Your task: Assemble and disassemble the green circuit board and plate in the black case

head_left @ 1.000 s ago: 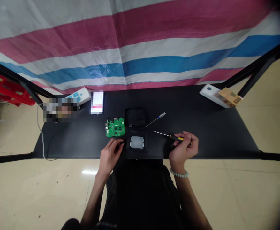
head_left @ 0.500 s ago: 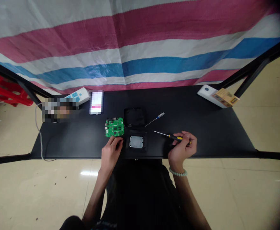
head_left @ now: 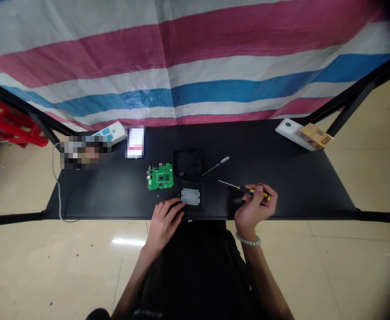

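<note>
My right hand (head_left: pixel 256 202) is closed around the yellow-and-black handle of a screwdriver (head_left: pixel 244 190). Its thin shaft points left, its tip above the table and apart from the other parts. My left hand (head_left: pixel 165 218) has its fingers stretched out at the lower left edge of a black cover (head_left: pixel 202 195), with a grey metal plate (head_left: pixel 190 197) set in it; whether the fingertips press on the cover is hard to tell. Just beyond that hand, a small screw (head_left: pixel 158 196) lies below a green circuit board (head_left: pixel 160 176). An open black case (head_left: pixel 187 162) rests behind the cover.
A second screwdriver (head_left: pixel 216 166) with a blue and clear handle lies right of the case. At the back left are a lit phone (head_left: pixel 135 142) and a power strip (head_left: pixel 114 132). A white box-like object (head_left: pixel 290 129) and a tan card (head_left: pixel 315 135) occupy the back right.
My left hand has moved right and nearer me, from below the circuit board to the cover's edge, uncovering the small screw. The held screwdriver has shifted slightly right.
</note>
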`<state>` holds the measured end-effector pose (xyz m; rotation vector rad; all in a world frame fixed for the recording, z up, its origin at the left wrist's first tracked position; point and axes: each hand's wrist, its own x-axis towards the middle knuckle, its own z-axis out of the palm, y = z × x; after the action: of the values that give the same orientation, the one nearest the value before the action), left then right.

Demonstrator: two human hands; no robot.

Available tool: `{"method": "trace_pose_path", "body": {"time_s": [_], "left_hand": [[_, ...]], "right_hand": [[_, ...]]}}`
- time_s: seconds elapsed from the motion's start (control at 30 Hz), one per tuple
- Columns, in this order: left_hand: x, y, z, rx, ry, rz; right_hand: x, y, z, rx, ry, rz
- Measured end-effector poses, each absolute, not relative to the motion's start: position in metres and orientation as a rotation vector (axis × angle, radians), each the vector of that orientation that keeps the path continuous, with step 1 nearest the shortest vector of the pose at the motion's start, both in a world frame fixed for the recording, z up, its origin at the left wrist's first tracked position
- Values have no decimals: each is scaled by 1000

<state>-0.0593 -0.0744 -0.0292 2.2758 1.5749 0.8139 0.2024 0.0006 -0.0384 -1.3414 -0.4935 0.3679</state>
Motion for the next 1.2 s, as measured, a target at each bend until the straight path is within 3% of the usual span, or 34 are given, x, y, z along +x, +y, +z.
{"method": "trace_pose_path", "body": {"time_s": [0.4,0.7,0.87,1.2], "left_hand": [[-46,-64,-33,2202,1533,833],[-45,-53,-30,2181,1552,752],[-53,-52,-30,2172,1527,746],[-55,-49,-31,2112,1491,823]], "right_hand": [[190,-17,-19,-1349,-698,353],[168,-22,14,-1175,-1288,407],[160,-14,27,-1073,-1631,272],[152,-12,18,-1132,-1740,320]]}}
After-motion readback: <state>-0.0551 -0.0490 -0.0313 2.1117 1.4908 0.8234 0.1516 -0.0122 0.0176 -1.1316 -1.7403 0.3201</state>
